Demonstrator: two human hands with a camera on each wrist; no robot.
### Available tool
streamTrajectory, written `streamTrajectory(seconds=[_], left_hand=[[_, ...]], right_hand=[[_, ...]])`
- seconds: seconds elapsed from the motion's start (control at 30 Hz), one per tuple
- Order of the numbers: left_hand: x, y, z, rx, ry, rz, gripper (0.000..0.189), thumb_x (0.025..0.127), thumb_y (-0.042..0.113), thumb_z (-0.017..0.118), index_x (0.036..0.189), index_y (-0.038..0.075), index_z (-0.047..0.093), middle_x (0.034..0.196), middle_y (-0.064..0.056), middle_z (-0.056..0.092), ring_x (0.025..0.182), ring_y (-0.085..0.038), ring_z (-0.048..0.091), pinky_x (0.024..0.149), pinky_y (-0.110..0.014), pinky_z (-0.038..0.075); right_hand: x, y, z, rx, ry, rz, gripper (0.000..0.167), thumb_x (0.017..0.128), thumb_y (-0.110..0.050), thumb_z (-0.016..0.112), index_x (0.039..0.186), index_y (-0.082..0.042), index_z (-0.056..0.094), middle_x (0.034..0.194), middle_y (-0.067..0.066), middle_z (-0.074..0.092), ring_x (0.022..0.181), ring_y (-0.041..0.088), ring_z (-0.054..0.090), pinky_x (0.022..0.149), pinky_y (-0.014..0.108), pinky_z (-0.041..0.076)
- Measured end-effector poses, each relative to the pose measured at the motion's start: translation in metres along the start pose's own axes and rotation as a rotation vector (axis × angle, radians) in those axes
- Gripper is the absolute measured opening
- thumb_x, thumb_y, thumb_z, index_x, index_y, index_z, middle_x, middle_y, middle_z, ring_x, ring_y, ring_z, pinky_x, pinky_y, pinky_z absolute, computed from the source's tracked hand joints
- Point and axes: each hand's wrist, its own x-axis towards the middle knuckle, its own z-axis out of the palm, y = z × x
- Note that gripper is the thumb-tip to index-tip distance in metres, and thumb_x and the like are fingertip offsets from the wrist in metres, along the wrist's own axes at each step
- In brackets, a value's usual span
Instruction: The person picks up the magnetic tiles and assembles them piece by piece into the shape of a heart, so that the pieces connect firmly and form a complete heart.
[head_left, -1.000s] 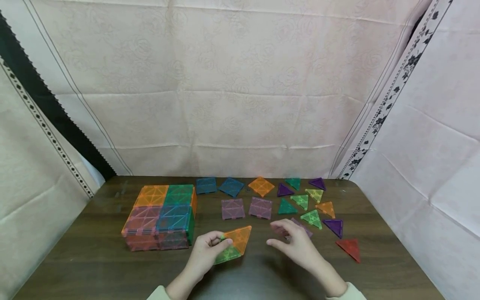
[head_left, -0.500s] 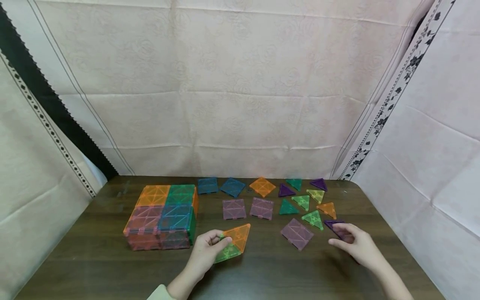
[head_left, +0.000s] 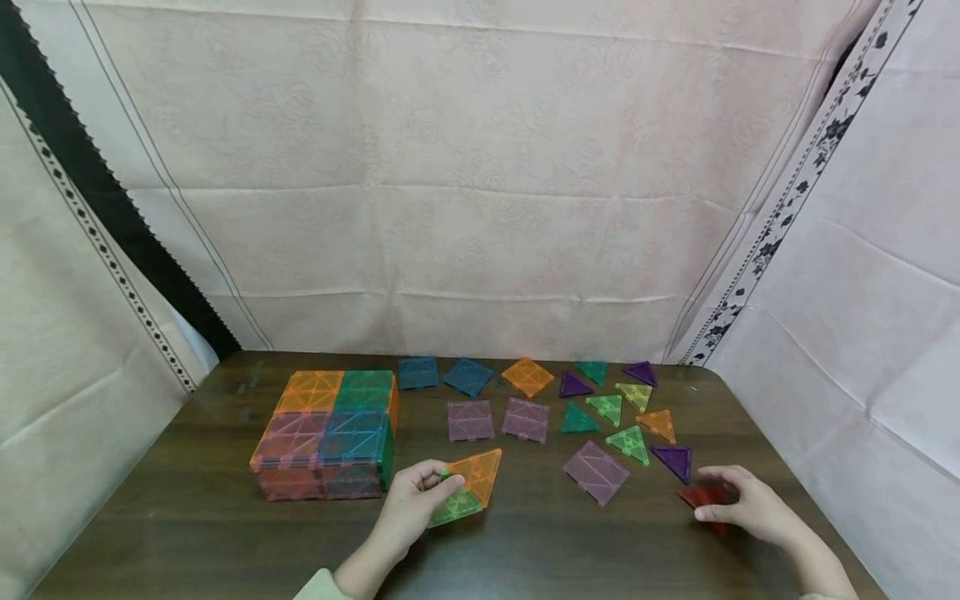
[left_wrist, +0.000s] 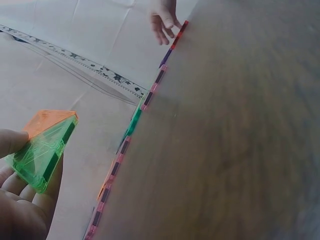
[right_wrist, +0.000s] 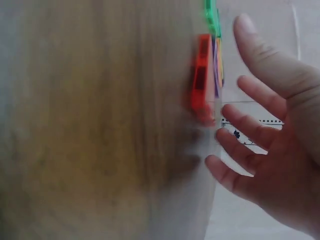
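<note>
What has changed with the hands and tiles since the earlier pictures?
The right hand moved rightward, from the nearest mauve square tile, past a purple triangle tile, to the red triangle tile, not gripping it yet. Unchanged: the left hand pinches the orange triangle tile and green triangle tile; the tile box stands in place.

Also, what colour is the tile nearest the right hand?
Red; the right wrist view shows this tile best.

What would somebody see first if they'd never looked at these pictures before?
Probably the big see-through block of orange, green, pink and blue tiles, on the left side of the table. Next, the left hand holding an orange-and-green piece just right of it. Then, far right, the right hand with its fingers apart by a red triangle.
</note>
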Motion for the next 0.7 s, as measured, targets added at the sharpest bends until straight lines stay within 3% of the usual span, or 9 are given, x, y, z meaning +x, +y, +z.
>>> streamTrajectory(seconds=[0.17,0.43,0.57,0.7], left_hand=[[-0.0006,0.0028,-0.0012,-0.008,-0.004,-0.017,0.025,0.085,0.021,0.074,0.087,-0.003,0.065,0.059,0.003,0.038,0.056,-0.008,0.032,0.059,-0.024,0.034],[-0.0008,0.0036,-0.0015,-0.013,-0.003,-0.022,0.025,0.085,0.021,0.074,0.085,-0.002,0.064,0.059,0.003,0.036,0.055,-0.008,0.031,0.058,-0.024,0.033],[-0.0009,0.0037,-0.0016,-0.014,-0.004,-0.025,0.026,0.085,0.021,0.074,0.086,-0.003,0.064,0.058,0.003,0.034,0.054,-0.008,0.03,0.059,-0.025,0.033],[-0.0013,0.0044,-0.0015,-0.012,-0.005,-0.026,0.026,0.085,0.021,0.074,0.086,-0.003,0.065,0.058,0.003,0.034,0.054,-0.008,0.029,0.058,-0.025,0.033]], right_hand=[[0.0026,0.0082,0.001,-0.025,-0.067,-0.025,0.06,0.073,-0.031,0.084,0.118,0.003,0.063,0.114,0.02,0.059,0.103,0.037,0.057,0.079,0.038,0.048],[0.0035,0.0092,0.0036,0.014,-0.073,-0.019,0.052,0.073,-0.03,0.083,0.113,0.0,0.068,0.1,0.006,0.054,0.085,0.008,0.047,0.069,0.025,0.041],[0.0025,0.0081,0.005,0.049,-0.077,0.007,0.049,0.075,-0.029,0.082,0.113,0.0,0.068,0.093,0.005,0.049,0.076,0.006,0.039,0.063,0.023,0.035],[0.0012,0.0064,0.0062,0.057,-0.058,0.007,0.046,0.077,-0.026,0.08,0.112,0.001,0.068,0.09,0.005,0.049,0.072,0.005,0.039,0.059,0.023,0.036]])
